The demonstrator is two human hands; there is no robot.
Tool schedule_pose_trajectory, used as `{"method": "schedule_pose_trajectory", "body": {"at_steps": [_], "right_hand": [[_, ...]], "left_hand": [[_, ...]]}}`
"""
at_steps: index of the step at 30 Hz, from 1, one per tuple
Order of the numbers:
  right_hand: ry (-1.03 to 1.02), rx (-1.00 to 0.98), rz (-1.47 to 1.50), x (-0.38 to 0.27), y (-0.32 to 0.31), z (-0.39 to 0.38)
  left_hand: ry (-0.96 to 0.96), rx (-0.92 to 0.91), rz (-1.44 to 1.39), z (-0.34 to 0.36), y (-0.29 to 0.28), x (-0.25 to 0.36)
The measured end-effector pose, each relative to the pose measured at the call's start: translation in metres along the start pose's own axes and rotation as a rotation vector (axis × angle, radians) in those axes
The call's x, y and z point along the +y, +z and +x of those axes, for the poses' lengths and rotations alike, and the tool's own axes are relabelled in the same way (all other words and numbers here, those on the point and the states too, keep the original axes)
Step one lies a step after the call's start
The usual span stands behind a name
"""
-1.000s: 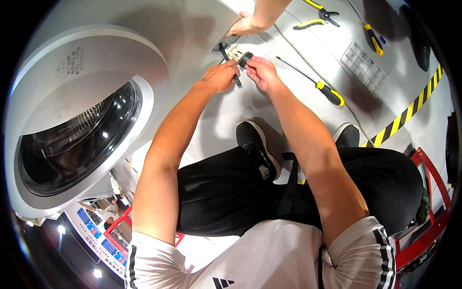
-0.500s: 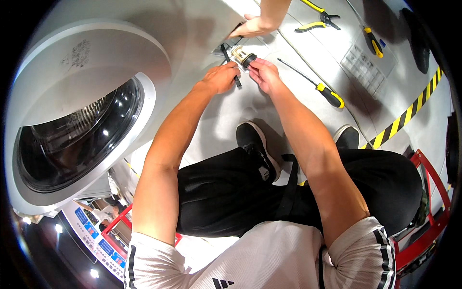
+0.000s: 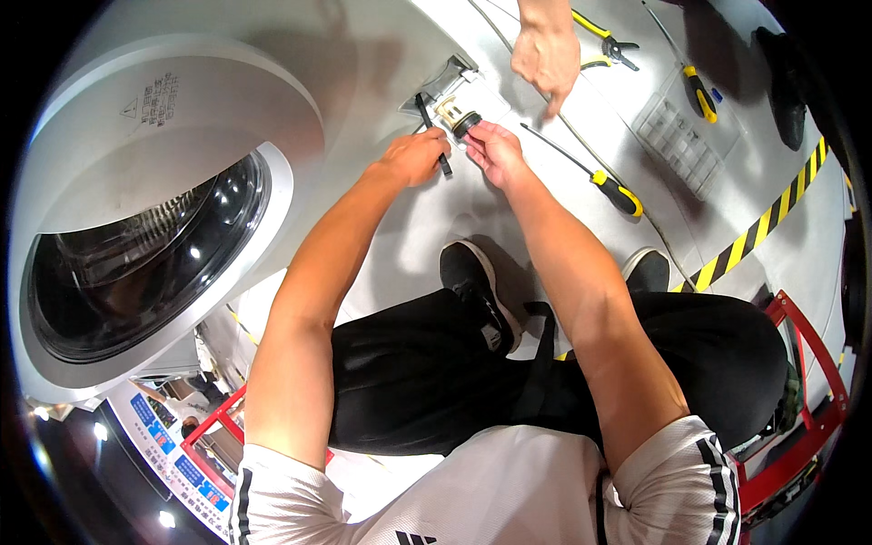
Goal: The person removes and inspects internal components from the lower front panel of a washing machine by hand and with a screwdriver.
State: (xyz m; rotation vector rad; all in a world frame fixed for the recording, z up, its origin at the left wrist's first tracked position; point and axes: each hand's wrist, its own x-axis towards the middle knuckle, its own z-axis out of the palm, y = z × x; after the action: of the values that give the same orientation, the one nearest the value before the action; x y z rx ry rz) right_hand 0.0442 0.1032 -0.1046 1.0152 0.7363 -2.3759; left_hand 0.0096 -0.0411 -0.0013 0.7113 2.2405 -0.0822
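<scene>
My right hand (image 3: 495, 150) is closed on the black end of a cream-coloured drain filter (image 3: 451, 111), gripping it with the fingertips. The filter sits in front of an open service flap (image 3: 451, 80) low on the washing machine (image 3: 363, 54); whether it still touches the opening I cannot tell. Beside it, my left hand (image 3: 418, 156) is closed with its fingers round a narrow black strip (image 3: 425, 111), whose lower end sticks out past the fingers. Another person's hand (image 3: 547, 59) hangs to the right of the flap, one finger pointing down at the floor.
The washing machine's round glass door (image 3: 154, 263) fills the left side. On the floor to the right lie a yellow-black screwdriver (image 3: 618, 193), pliers (image 3: 620, 50), a second screwdriver (image 3: 699, 94), a clear compartment box (image 3: 686, 141), a cable (image 3: 590, 141) and striped tape (image 3: 763, 222).
The other person's hand has drawn back from the flap to the right and now points downward, uncovering the flap. My hands keep nearly the same place on the filter and black strip.
</scene>
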Motion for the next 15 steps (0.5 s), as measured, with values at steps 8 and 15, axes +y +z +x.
{"method": "schedule_pose_trajectory", "body": {"at_steps": [8,15], "right_hand": [[0.005,-0.013,-0.022,0.0081,0.0018,-0.002],[-0.016,0.007,-0.007,0.0005,0.0002,-0.0027]], "left_hand": [[-0.005,0.002,-0.002,-0.0008,-0.0029,0.0038],[0.009,0.021,-0.019,-0.0009,-0.0012,0.0018]]}}
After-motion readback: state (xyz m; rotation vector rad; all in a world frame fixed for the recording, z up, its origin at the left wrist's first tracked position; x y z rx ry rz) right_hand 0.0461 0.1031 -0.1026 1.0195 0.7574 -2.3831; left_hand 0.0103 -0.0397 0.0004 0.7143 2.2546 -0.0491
